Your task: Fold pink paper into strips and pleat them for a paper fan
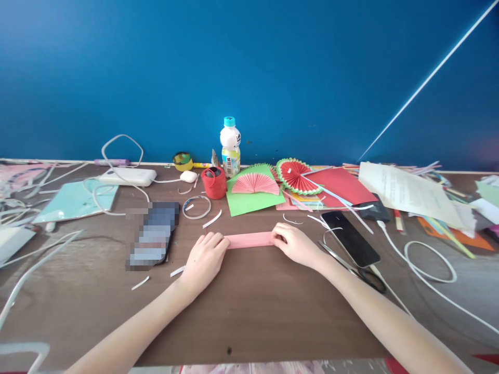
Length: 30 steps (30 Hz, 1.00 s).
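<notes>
A narrow folded strip of pink paper (250, 240) lies across the middle of the brown table. My left hand (206, 257) is closed over its left end, fingers pressed down together. At the right end, my right hand (294, 243) pinches the strip between thumb and curled fingers. Both ends of the paper are hidden under the hands. Beyond the strip, a pleated pink paper fan (255, 183) rests on a green sheet (237, 205). To its right stands a round red and green pleated paper fan (292, 174).
A phone with a blurred screen (154, 236) lies left, a dark phone (351, 239) and scissors (366, 275) right. Behind are a red tape roll (214, 183), a bottle (231, 148) and a white power bank (130, 176). White cables (429, 285) and paper scraps are scattered about.
</notes>
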Available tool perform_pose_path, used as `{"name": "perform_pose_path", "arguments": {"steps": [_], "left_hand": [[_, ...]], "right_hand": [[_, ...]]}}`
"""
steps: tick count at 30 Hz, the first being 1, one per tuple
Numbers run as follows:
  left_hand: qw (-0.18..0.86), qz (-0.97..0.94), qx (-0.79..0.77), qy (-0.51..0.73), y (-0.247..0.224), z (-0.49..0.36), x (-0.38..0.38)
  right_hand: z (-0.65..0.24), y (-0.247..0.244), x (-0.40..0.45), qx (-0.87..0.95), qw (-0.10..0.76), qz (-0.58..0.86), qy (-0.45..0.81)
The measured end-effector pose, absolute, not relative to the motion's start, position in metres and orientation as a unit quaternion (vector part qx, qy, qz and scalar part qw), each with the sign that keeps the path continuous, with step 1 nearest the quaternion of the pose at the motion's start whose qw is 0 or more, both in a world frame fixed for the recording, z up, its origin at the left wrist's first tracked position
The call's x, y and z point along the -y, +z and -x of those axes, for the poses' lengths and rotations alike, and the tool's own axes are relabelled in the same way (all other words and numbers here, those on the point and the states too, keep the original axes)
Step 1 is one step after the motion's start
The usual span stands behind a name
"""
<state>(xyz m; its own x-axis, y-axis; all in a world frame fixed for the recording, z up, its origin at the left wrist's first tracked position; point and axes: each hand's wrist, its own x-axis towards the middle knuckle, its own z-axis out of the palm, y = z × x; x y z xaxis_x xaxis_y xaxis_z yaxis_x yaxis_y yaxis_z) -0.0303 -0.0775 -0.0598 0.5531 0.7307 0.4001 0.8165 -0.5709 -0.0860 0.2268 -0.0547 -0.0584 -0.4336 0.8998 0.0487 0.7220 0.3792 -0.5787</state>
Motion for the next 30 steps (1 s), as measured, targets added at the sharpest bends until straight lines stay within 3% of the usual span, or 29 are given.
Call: {"name": "perform_pose_path", "arguments": {"steps": [3,15,24,30], "left_hand": [[0.158,0.874,0.43,-0.16,-0.058,0.031,0.079],[0.058,0.848,0.49,-0.191,-0.061,0.034,0.073],[0.071,0.832,0.518,-0.186,-0.063,0.03,0.072],[0.149,0.863,0.457,-0.158,-0.061,0.032,0.075]], "right_hand": [[-0.223,-0.059,0.052,0.793,0.186,0.523,0.251],[-0.238,-0.062,0.052,0.809,0.243,0.46,0.275],[-0.233,-0.053,0.045,0.797,0.18,0.504,0.28],[-0.227,-0.056,0.046,0.797,0.202,0.518,0.238]]}}
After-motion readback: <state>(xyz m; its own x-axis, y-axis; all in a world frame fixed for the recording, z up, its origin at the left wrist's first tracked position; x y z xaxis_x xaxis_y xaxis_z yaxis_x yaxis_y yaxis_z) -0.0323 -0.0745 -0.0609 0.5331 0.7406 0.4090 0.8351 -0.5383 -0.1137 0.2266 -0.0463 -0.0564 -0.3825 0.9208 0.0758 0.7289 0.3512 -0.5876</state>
